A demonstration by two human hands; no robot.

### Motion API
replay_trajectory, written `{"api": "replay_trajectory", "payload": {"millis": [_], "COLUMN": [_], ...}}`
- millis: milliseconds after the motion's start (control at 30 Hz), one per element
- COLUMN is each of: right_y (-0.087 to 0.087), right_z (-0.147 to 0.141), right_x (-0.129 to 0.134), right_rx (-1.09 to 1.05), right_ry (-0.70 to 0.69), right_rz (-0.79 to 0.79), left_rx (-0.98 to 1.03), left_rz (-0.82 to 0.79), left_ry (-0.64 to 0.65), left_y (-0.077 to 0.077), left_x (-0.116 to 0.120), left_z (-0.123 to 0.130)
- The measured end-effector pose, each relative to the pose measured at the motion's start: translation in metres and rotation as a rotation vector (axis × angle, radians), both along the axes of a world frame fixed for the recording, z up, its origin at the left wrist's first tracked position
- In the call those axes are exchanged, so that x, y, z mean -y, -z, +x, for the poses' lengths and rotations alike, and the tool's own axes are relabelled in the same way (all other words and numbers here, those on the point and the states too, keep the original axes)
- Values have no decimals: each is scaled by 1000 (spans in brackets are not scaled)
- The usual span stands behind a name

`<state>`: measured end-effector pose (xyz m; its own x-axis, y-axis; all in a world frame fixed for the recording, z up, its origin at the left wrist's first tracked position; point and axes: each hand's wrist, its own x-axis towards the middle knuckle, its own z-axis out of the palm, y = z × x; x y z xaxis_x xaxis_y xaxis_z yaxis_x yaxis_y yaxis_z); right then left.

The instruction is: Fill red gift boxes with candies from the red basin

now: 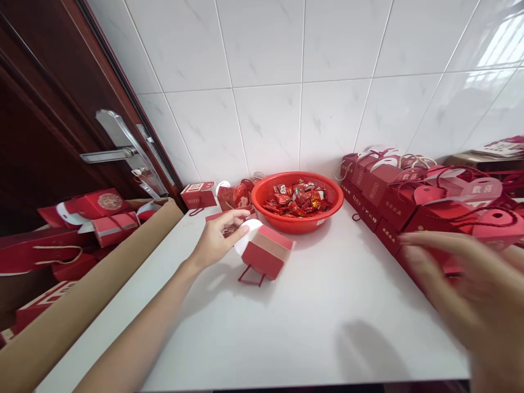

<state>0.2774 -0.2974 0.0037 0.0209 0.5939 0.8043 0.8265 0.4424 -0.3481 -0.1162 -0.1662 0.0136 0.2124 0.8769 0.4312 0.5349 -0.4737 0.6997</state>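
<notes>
My left hand is closed on a small red candy box, pinching it by its round white flap. The box is tilted above the white table, and a dark red cord loop hangs below it. At the right, my right hand is blurred by motion, its fingers stretched out and nothing visible in them. It is in front of the stacked red gift boxes; whether it touches them I cannot tell. Behind the held box stands a red plastic basket with red-wrapped candies.
A cardboard carton full of red boxes stands along the left side. More red boxes lie by the tiled wall, left of the basket. A dark wooden door with a metal handle is at the upper left.
</notes>
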Motion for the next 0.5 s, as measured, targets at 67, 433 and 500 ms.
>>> {"api": "replay_trajectory", "payload": {"millis": [67,433,500], "right_y": [-11,-31,-29], "right_z": [-53,-131,-130], "right_x": [-30,-72,-70], "right_rx": [81,631,565], "right_ry": [-317,-539,-491], "right_rz": [-64,-645,-696], "left_rx": [-49,-241,-298], "left_rz": [46,-32,-90], "left_ry": [85,338,359], "left_y": [-11,-9,-7], "left_x": [1,-4,-3], "left_z": [18,63,58]}}
